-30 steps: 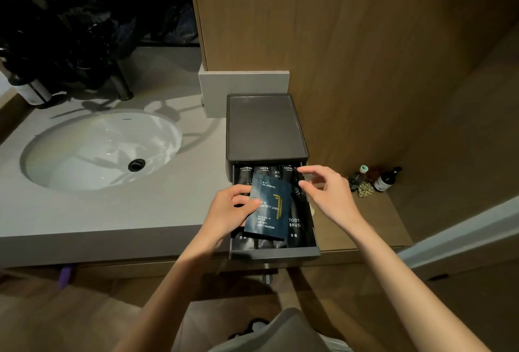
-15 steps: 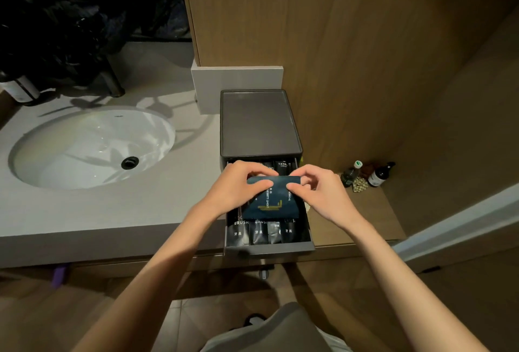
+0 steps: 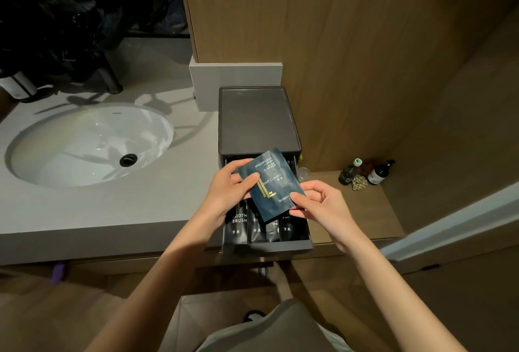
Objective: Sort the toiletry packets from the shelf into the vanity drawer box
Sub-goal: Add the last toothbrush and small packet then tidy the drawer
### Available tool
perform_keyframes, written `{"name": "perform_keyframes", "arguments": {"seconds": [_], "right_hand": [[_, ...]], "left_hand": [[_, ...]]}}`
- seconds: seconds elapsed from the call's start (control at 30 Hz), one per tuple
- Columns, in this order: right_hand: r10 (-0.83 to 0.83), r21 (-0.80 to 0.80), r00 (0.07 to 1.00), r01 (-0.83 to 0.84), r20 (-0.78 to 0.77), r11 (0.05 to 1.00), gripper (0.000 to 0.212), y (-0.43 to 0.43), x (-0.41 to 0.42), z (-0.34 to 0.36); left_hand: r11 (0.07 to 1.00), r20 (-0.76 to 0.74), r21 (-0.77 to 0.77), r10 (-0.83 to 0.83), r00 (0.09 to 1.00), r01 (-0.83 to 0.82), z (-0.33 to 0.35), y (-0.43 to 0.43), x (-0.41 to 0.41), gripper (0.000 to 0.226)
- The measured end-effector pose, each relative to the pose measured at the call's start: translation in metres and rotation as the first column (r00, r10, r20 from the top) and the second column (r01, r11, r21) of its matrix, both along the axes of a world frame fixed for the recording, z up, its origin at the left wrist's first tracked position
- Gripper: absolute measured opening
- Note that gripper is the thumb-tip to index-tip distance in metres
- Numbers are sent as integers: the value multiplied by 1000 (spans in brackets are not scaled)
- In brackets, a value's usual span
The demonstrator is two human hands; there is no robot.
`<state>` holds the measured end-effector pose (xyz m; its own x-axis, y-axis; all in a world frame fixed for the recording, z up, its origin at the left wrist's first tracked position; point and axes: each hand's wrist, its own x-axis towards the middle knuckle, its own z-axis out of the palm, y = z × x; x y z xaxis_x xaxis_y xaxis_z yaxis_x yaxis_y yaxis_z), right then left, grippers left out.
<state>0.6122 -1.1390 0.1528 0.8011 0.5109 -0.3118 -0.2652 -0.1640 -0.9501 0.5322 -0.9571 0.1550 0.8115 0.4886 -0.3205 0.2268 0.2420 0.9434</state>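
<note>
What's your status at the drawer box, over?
Both hands, left hand and right hand, pinch the dark blue foil packet, tilted above the open grey drawer. Black toothbrush packets stand in front. Nothing blocking.

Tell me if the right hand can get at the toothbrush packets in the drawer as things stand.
Probably not yet. The right hand and left hand both grip the blue packet, which hangs over the open drawer and covers most of the toothbrush packets.
</note>
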Motion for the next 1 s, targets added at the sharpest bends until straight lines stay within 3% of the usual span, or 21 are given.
{"name": "perform_keyframes", "arguments": {"seconds": [0.1, 0.17, 0.33, 0.57, 0.77, 0.9, 1.0], "right_hand": [[-4, -190, 914, 89, 406, 978, 15, -9, 1, -4], [61, -295, 854, 111, 516, 949, 22, -14, 3, -6], [240, -507, 869, 15, 433, 862, 37, -18, 5, -18], [220, -494, 901, -8, 373, 870, 39, -17, 7, -28], [252, -506, 886, -22, 390, 862, 39, -17, 8, -30], [340, -533, 798, -28, 497, 846, 42, -20, 2, -23], [413, -503, 703, -92, 579, 860, 38, -27, -3, -11]], "left_hand": [[983, -41, 169, -63, 997, 69, -5, 7, -2, 31], [946, -85, 286, -130, 988, 149, -10, 9, -1, 28], [796, -237, 495, -261, 936, 347, -17, -7, 11, 34], [658, -320, 627, -269, 908, 416, -35, -22, 26, 35], [492, -377, 776, -140, 915, 395, -42, -26, 19, 45], [405, -282, 858, -143, 949, 316, -35, -22, 9, 49], [408, -210, 870, -206, 956, 279, -25, -17, -9, 42]]}}
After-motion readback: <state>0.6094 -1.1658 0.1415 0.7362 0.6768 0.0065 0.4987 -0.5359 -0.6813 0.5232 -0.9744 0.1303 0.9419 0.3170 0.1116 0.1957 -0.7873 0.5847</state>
